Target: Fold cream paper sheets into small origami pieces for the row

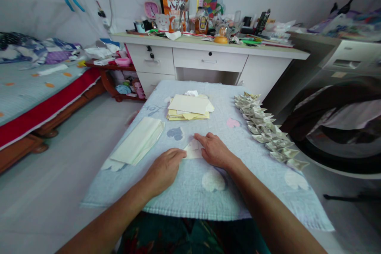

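Observation:
A small piece of folded cream paper (193, 150) lies on the blue cloth-covered table (190, 202), its top coming to a point. My left hand (167, 168) pinches the paper's left corner between thumb and fingers. On the paper's right side rests my right hand (214, 150), its index finger stretched to the peak and its thumb lower down on the sheet. Left of my hands lies a stack of long pale paper (138, 141). Beyond them sits a pile of cream and yellow sheets (190, 105) with a crumpled white scrap (191, 93) behind it.
Rows of folded paper pieces (264, 129) run along the table's right side. A white desk (208, 57) crowded with jars, a snack bag (174, 4) and a pink clock (151, 9) stands behind. A washing machine (342, 63) is at right, a bed (44, 83) at left.

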`<state>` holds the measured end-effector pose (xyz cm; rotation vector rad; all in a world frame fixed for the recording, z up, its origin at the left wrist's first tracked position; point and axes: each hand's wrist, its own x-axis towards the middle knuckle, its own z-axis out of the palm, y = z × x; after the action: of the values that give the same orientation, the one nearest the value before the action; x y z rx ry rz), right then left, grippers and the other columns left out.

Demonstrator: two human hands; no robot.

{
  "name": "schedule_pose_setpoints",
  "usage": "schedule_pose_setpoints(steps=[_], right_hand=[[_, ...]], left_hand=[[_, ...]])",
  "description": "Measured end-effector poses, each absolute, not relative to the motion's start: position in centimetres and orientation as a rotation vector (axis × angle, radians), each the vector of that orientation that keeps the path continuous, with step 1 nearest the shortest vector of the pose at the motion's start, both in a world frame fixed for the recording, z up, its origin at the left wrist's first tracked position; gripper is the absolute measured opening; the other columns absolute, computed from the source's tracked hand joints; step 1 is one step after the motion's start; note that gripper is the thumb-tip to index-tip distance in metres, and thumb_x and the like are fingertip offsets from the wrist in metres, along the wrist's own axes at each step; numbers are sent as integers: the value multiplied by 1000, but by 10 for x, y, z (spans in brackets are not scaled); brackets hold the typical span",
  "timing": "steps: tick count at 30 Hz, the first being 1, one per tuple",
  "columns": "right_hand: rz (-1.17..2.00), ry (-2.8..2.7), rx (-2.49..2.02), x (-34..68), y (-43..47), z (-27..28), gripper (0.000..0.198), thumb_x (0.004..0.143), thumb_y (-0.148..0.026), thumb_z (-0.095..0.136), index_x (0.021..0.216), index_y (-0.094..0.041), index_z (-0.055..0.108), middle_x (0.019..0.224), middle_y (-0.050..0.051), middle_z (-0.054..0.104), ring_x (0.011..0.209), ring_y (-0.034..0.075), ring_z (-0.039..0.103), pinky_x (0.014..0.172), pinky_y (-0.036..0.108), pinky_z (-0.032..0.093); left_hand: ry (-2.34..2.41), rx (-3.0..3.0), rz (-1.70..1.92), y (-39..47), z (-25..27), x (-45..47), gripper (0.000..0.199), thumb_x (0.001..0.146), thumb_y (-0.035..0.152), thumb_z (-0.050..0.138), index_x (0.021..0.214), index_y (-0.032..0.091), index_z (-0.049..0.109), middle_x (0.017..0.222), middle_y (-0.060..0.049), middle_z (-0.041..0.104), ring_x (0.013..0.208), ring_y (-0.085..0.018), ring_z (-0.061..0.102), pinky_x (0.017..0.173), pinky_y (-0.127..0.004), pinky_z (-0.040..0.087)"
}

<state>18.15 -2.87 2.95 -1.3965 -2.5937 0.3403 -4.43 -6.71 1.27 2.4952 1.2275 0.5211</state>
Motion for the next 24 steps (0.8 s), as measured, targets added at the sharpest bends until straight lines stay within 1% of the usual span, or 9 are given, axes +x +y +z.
schedule_pose_setpoints(steps=[2,6,10,14,18,24], right_hand=[[338,-2589,-1389,182,-28,28,64,78,-10,46,141,-13,38,120,12,62,101,24,50,90,36,38],[334,-2585,-1382,182,-28,27,64,78,-11,46,141,-12,38,119,13,62,102,24,50,90,36,38],[332,-2573,-1376,182,-29,27,65,77,-10,47,141,-13,38,117,12,63,101,24,50,89,36,39],[322,-2573,-1368,182,-29,28,64,77,-10,47,140,-13,39,118,11,63,98,24,50,89,36,39],[332,-2584,-1378,182,-29,29,63,77,-11,47,140,-13,39,118,12,63,98,24,50,89,36,39],[348,-2583,-1388,182,-29,28,63,78,-11,46,140,-13,38,121,12,62,101,24,50,90,36,38]], left_hand=[[1243,2473,563,-61,10,-44,39,87,7,39,120,18,55,117,-9,62,112,-20,56,100,-38,46],[1260,2489,610,-39,7,-36,49,84,5,37,131,16,47,129,-11,57,121,-22,51,105,-42,42],[1208,2509,582,-24,6,-27,55,85,5,37,138,18,39,124,-10,62,117,-20,55,101,-40,46],[1225,2589,539,-26,3,-29,57,87,7,36,143,18,31,121,-11,64,113,-21,59,97,-41,47],[1228,2664,500,-33,-1,-35,63,87,6,36,147,17,21,123,-13,64,114,-23,59,96,-43,47],[1218,2666,485,-45,-5,-44,71,86,4,36,150,19,10,128,-12,60,117,-21,57,97,-40,47]])
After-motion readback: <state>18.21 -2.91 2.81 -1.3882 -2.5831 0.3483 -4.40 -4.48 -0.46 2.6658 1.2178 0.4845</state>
